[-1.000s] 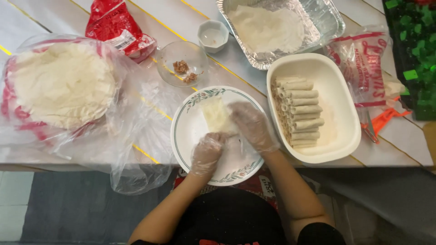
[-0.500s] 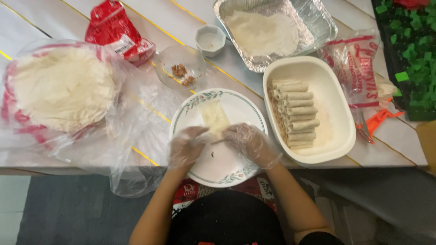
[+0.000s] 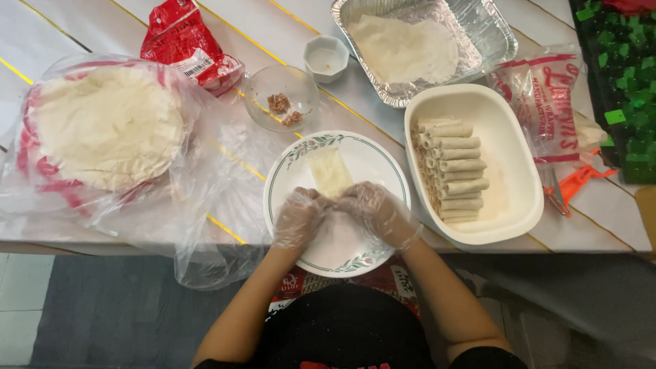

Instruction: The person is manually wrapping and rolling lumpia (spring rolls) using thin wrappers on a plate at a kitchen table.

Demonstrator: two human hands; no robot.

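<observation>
The white table (image 3: 424, 89) with thin yellow lines carries everything. On its left side lies a big clear plastic bag (image 3: 205, 178) with red print, and on it sits a round stack of pale wrappers (image 3: 106, 126). At the top stands a foil tray (image 3: 478, 27) with more loose wrappers in it. To the right of the middle sits a cream oval dish (image 3: 509, 164) holding a row of finished rolls (image 3: 454, 171) packed side by side along its left half. In the middle, near the table's front edge, rests a white plate (image 3: 372, 154) with a green leafy rim. On the plate lies a strip of wrapper (image 3: 330, 171), its near end under the fingers. Both hands wear clear gloves: the left hand (image 3: 297, 217) and the right hand (image 3: 377, 210) are curled over that near end, fingertips meeting, pinching the wrapper between them. Above the plate stands a small glass bowl (image 3: 281, 96) with a bit of brown filling, beside a red packet (image 3: 188, 44) and a small white cup (image 3: 326, 58)
</observation>
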